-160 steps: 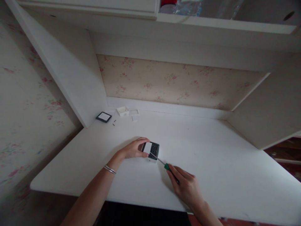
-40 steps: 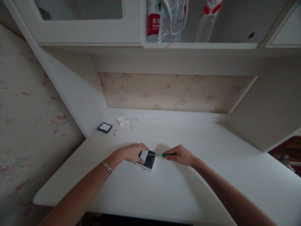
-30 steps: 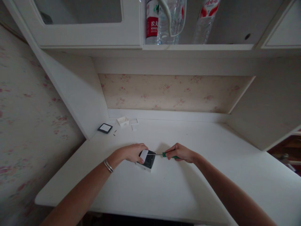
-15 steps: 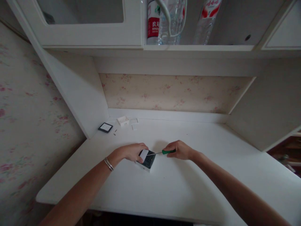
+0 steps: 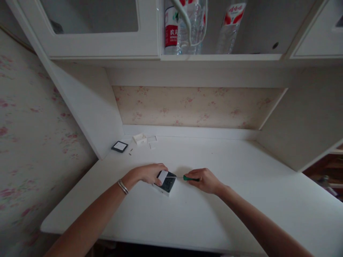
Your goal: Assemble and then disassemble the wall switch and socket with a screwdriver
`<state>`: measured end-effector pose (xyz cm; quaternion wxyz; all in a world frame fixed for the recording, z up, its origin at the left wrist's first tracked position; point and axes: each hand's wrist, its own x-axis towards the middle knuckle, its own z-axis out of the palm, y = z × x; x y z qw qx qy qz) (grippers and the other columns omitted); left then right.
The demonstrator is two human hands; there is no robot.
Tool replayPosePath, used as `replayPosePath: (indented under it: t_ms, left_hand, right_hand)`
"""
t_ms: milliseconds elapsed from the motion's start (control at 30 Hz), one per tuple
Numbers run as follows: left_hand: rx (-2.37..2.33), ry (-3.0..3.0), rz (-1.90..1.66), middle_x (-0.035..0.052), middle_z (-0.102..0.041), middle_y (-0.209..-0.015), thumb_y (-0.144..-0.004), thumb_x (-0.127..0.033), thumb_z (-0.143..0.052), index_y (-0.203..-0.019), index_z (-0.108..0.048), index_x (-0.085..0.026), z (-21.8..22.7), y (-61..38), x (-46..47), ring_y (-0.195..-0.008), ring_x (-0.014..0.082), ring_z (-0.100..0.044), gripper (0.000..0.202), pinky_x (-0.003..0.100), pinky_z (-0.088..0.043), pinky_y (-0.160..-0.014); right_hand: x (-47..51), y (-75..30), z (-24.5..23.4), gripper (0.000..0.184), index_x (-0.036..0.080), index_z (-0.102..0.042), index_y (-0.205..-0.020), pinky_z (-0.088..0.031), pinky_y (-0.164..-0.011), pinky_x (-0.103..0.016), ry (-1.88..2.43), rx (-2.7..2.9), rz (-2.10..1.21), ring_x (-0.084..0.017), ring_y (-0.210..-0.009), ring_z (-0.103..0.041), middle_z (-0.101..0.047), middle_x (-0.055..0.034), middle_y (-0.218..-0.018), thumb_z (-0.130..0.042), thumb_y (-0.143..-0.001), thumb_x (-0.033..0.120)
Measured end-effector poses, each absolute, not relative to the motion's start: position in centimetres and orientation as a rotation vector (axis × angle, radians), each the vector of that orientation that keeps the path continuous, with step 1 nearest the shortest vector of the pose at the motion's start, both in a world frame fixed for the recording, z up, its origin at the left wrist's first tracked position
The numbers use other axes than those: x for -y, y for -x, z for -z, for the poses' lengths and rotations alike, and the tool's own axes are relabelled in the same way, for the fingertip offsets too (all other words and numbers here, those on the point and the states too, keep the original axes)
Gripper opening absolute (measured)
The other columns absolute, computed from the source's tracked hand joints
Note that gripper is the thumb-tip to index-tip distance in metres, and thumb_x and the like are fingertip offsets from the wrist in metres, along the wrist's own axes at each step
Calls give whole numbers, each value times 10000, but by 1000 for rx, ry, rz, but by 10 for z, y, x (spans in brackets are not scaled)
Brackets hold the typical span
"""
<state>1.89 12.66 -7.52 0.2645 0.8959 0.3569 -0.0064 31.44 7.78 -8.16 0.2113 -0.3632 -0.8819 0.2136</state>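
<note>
A small dark square device (image 5: 168, 183) with a white panel lies on the white desk (image 5: 203, 217) near the middle. My left hand (image 5: 148, 173), a bracelet on its wrist, is closed over the device's left side and holds it down. My right hand (image 5: 205, 180) grips a screwdriver (image 5: 188, 177) with a green handle. Its thin metal shaft lies almost level and points left, with the tip at the top of the device beside the white panel.
At the back left corner lie a black-framed plate (image 5: 119, 146), small white plastic parts (image 5: 140, 138) and tiny screws (image 5: 130, 152). Bottles (image 5: 171, 28) stand on the shelf overhead. White side panels close in the desk on both sides.
Five seconds ago the screwdriver came at the device from the lower right; now it lies level from the right. In the last half second my right hand dropped slightly. My left hand kept its hold.
</note>
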Motion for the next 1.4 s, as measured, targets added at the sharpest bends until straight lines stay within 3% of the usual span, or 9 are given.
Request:
replayPosePath:
  t_ms: [200,367,467,533,700,867,1033,1267,1400]
  left_hand:
    - [-1014,-2366,-15,42,-582,-1098,-611,-252,-746,-1192,-533,-198,72,-19,-123,-944,211,-569,621,249,-435,-762]
    - [-1083,-2286,-10,17,-598,-1008,-581,-261,-763,-1177,-526,-208,67,-20,-120,-881,199,-576,643,236,-427,-693]
    - [-1087,-2283,-136,20,-575,-1069,-568,-271,-773,-1173,-508,-218,67,-18,-114,-908,194,-564,663,238,-425,-725]
    - [-1105,-2257,-269,20,-575,-1063,-604,-297,-753,-1134,-523,-216,70,-14,-109,-889,184,-560,583,241,-425,-726]
    - [-1116,-1971,-606,-7,-590,-786,-791,-351,-586,-945,-572,-164,87,6,-105,-707,138,-557,243,226,-431,-631]
    - [-1282,-2067,-906,51,-630,-941,-874,-360,-485,-981,-621,-164,101,40,-132,-862,170,-590,262,273,-468,-764]
    - [-1615,-2466,-725,52,-621,-1025,-900,-258,-441,-1017,-668,-213,123,61,-163,-954,183,-582,259,303,-442,-885]
    - [-1827,-2460,-539,49,-622,-1072,-874,-192,-476,-1061,-667,-242,135,55,-190,-992,174,-585,272,263,-442,-891]
    - [-1909,-2346,-618,56,-640,-1103,-870,-211,-483,-1096,-651,-231,129,50,-211,-1029,185,-591,283,272,-418,-940]
  right_hand:
    - [-79,-318,98,304,260,-681,-1109,-476,-839,-249,990,2363,-702,-172,-949,-643,-692,-14,-1078,-539,-875,393]
    - [-82,-317,84,285,309,-676,-1111,-470,-845,-268,1038,2475,-515,-183,-963,-646,-687,6,-1095,-535,-875,380]
    - [-79,-316,68,280,339,-671,-1114,-481,-817,-287,1093,2529,-433,-194,-932,-657,-694,18,-1077,-535,-871,370]
    - [-73,-318,63,282,346,-670,-1115,-488,-798,-304,1159,2501,-439,-204,-905,-662,-703,17,-1048,-542,-864,367]
    - [-49,-326,88,281,296,-715,-1033,-507,-780,-321,1334,2060,-773,-217,-870,-659,-712,-14,-1009,-604,-806,420]
    - [-28,-320,127,359,234,-730,-1006,-516,-744,-339,1458,1489,-978,-244,-863,-651,-719,-54,-965,-653,-742,464]
    - [-23,-310,135,396,204,-746,-954,-499,-557,-294,1489,1272,-951,-236,-725,-636,-717,-55,-776,-698,-676,482]
    - [-28,-312,140,400,191,-744,-949,-493,-764,-350,1476,1322,-933,-260,-855,-631,-718,-87,-928,-687,-690,491]
    - [-29,-314,145,391,195,-733,-975,-483,-644,-309,1482,1326,-956,-229,-759,-618,-712,-71,-866,-682,-707,475]
